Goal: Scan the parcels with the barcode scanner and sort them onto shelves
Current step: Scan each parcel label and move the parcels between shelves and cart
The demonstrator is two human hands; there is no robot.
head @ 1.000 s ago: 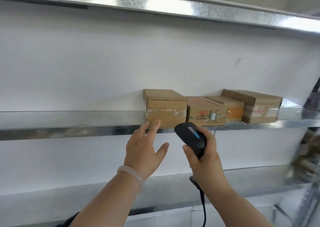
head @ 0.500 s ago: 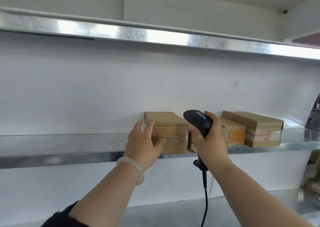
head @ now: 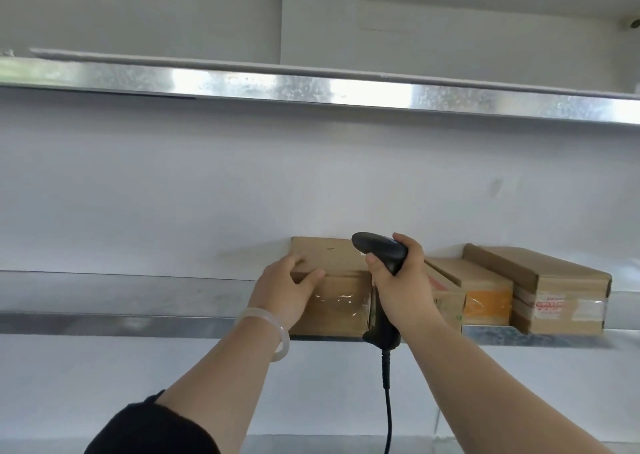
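The middle shelf (head: 121,322), metal-edged, carries a row of four cardboard boxes on its right part. The left hand (head: 284,287), a bracelet (head: 277,330) at its wrist, grips the end box (head: 341,301) at the upper front left corner, with fingers bent over the top edge and the thumb pressed on the front. The end box sits on the shelf with its back at or near the wall. Its right side lies close to the next box (head: 446,298), but whether they touch is hidden. The right hand (head: 401,284) is wrapped fully round the handle of the scanner (head: 379,251), whose head is up and points left. Its cable (head: 387,405) hangs straight down. An orange-taped box (head: 488,298) and a last box (head: 561,301) complete the row.

Assessment: the step appears to be seating the end box in line. Recommended: push squarely from the front until it meets the wall and keep it flush with its neighbour. Hold the scanner and cable away from the row so nothing is dragged.
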